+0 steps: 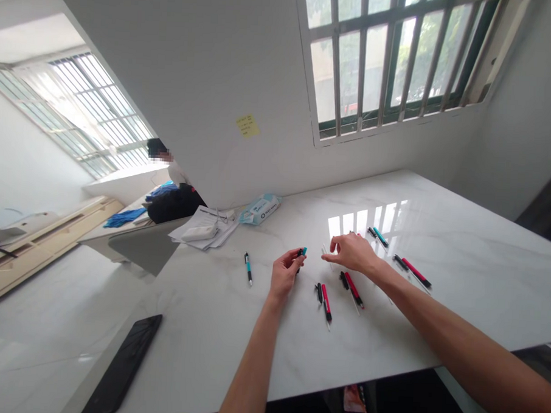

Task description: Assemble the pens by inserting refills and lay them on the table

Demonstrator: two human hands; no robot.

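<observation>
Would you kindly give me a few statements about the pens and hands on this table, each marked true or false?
1. The left hand holds a teal and black pen part. True.
2. A phone lies face down near the table's near-left edge. True.
3. All the pens on the table are teal. False: several are red and black, such as the red pen near the hands.
4. The right hand rests flat on the wipes pack. False: it is over the table beside the pens, far from the pack.

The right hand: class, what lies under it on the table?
Below the right hand a thin pale refill pokes out at the fingertips on the white table. Anything beneath the palm is covered.
</observation>
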